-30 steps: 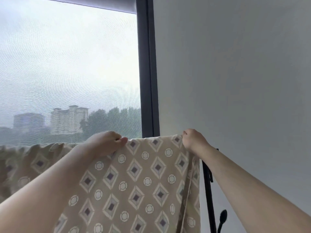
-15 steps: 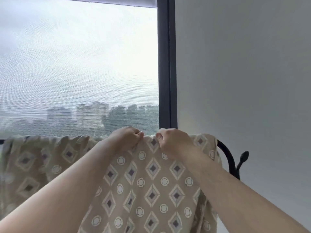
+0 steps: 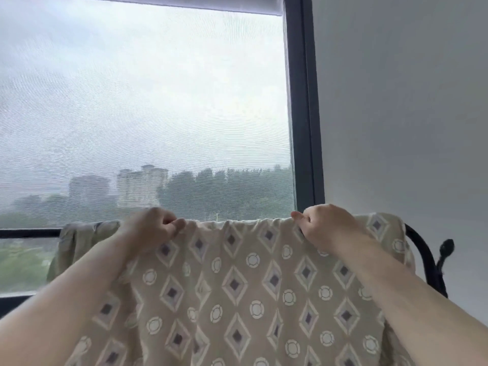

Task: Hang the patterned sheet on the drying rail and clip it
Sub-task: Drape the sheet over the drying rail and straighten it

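Draping looks done: the patterned sheet (image 3: 237,286) hangs over the drying rail (image 3: 29,233) and fills the view from 4 to 8 o'clock, with its top fold lying along the rail.

Grip: left hand (image 3: 153,228) at 7 o'clock, right hand (image 3: 324,228) at 5 o'clock, well apart, both on the top fold. Both sets of fingers (image 3: 177,224) are curled and pinch the cloth at the fold; they hold nothing else.

Between the hands the top edge is gathered in small puckers, so spreading isn't finished, by my read. A crumpled end of the sheet sits on the rail at 8 o'clock, outside the left hand. Beyond it, bare black rail runs toward 9 o'clock. The rail's curved end shows at 4 o'clock, just past the sheet's right edge, with a small black knob (image 3: 446,247) beside it.

No clip is in view: none on the sheet, none in either hand.

Judgement: hang step mostly done, smoothing in hand, clip step not started. Left to do: flatten the fold, fetch clips, pin sheet to rail. Can't tell how far the sheet falls on the far side.
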### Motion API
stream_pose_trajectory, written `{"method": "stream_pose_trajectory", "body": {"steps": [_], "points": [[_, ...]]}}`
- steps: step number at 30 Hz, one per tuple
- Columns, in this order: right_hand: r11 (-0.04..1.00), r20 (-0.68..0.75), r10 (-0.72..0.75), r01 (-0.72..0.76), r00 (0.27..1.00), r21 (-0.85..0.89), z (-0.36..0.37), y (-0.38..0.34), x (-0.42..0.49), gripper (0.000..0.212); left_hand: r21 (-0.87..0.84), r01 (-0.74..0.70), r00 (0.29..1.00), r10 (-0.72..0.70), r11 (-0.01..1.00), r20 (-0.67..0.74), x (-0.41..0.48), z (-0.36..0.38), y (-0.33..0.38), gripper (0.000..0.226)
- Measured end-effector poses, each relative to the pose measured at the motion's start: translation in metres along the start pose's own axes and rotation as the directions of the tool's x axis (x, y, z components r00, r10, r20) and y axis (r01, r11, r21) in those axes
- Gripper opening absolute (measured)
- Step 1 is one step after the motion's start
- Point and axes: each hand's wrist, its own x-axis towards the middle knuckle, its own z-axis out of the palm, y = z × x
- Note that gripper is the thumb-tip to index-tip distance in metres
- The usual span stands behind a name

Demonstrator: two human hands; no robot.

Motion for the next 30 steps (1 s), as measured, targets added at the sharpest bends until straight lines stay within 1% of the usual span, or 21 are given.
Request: {"method": "stream_pose_trajectory", "body": {"steps": [1, 2, 4, 5, 6, 8, 10, 11, 13, 14, 16, 17, 19, 21, 23, 25, 27, 28, 30], "points": [[0.999, -0.038, -0.037, 0.036, 0.999, -0.034, 0.003, -0.02, 0.004, 0.049, -0.013, -0.005, 1.0, 0.005, 1.0, 0.02, 0.004, 0.002, -0.004, 0.042], [0.995, -0.064, -0.095, 0.094, 0.993, -0.025, 0.008, -0.044, 0.008, 0.044, -0.03, -0.023, 0.999, 0.025, 0.999, 0.045, 0.009, 0.005, -0.008, 0.043], [0.975, -0.034, -0.194, 0.196, 0.98, 0.102, 0.023, -0.1, 0.016, 0.034, -0.051, -0.075, 0.993, 0.079, 0.996, 0.083, 0.019, 0.008, -0.012, 0.042], [0.967, -0.003, -0.214, 0.212, 0.977, 0.144, 0.031, -0.125, 0.02, 0.032, -0.061, -0.1, 0.99, 0.106, 0.993, 0.097, 0.023, 0.008, -0.014, 0.04], [0.966, 0.01, -0.216, 0.212, 0.976, 0.149, 0.039, -0.145, 0.024, 0.032, -0.078, -0.13, 0.985, 0.137, 0.988, 0.103, 0.027, 0.009, -0.017, 0.038], [0.978, -0.016, -0.188, 0.189, 0.982, 0.084, 0.052, -0.168, 0.03, 0.035, -0.106, -0.191, 0.975, 0.201, 0.976, 0.098, 0.03, 0.009, -0.03, 0.035], [0.987, -0.052, -0.157, 0.159, 0.986, 0.029, 0.058, -0.174, 0.032, 0.038, -0.058, -0.219, 0.971, 0.224, 0.974, 0.085, 0.027, 0.007, -0.048, 0.033], [0.989, -0.049, -0.144, 0.145, 0.988, 0.016, 0.058, -0.176, 0.033, 0.041, 0.009, -0.231, 0.97, 0.229, 0.973, 0.078, 0.025, 0.004, -0.058, 0.034], [0.992, -0.001, -0.126, 0.126, 0.992, 0.0, 0.058, -0.181, 0.039, 0.048, 0.155, -0.238, 0.969, 0.224, 0.959, 0.099, 0.021, -0.005, -0.077, 0.043], [0.993, 0.035, -0.117, 0.118, 0.992, -0.013, 0.058, -0.184, 0.042, 0.051, 0.194, -0.233, 0.97, 0.213, 0.953, 0.118, 0.02, -0.01, -0.086, 0.048], [0.995, 0.097, -0.091, 0.094, 0.991, -0.028, 0.057, -0.188, 0.048, 0.058, 0.192, -0.194, 0.976, 0.169, 0.962, 0.136, 0.02, -0.02, -0.106, 0.055], [0.997, 0.127, -0.067, 0.072, 0.99, -0.03, 0.056, -0.188, 0.052, 0.062, 0.175, -0.161, 0.982, 0.141, 0.971, 0.123, 0.019, -0.024, -0.116, 0.055], [0.999, 0.197, -0.01, 0.018, 0.98, -0.043, 0.051, -0.185, 0.056, 0.07, 0.173, -0.139, 0.99, 0.132, 0.975, 0.049, 0.014, -0.028, -0.14, 0.048], [0.997, 0.238, 0.031, -0.012, 0.971, -0.081, 0.048, -0.182, 0.059, 0.074, 0.147, -0.134, 0.987, 0.145, 0.98, -0.065, 0.003, -0.028, -0.164, 0.038], [0.997, 0.25, 0.034, -0.017, 0.968, -0.069, 0.047, -0.178, 0.058, 0.075, 0.022, -0.073, 0.979, 0.076, 0.997, -0.19, -0.018, -0.021, -0.185, 0.034], [0.998, 0.253, 0.033, -0.02, 0.967, -0.055, 0.049, -0.175, 0.058, 0.075, -0.11, -0.045, 0.939, 0.005, 0.993, -0.344, -0.042, -0.012, -0.196, 0.029], [0.998, 0.264, 0.042, -0.031, 0.964, -0.047, 0.05, -0.176, 0.058, 0.077, -0.181, -0.016, 0.907, -0.062, 0.983, -0.417, -0.059, -0.008, -0.198, 0.028], [0.999, 0.269, 0.045, -0.036, 0.962, -0.037, 0.05, -0.178, 0.059, 0.076, -0.153, 0.003, 0.902, -0.068, 0.988, -0.426, -0.061, -0.009, -0.199, 0.029], [0.999, 0.285, 0.047, -0.042, 0.957, -0.025, 0.047, -0.184, 0.058, 0.075, 0.011, 0.028, 0.907, -0.021, 1.0, -0.42, -0.053, -0.018, -0.206, 0.031]]}}
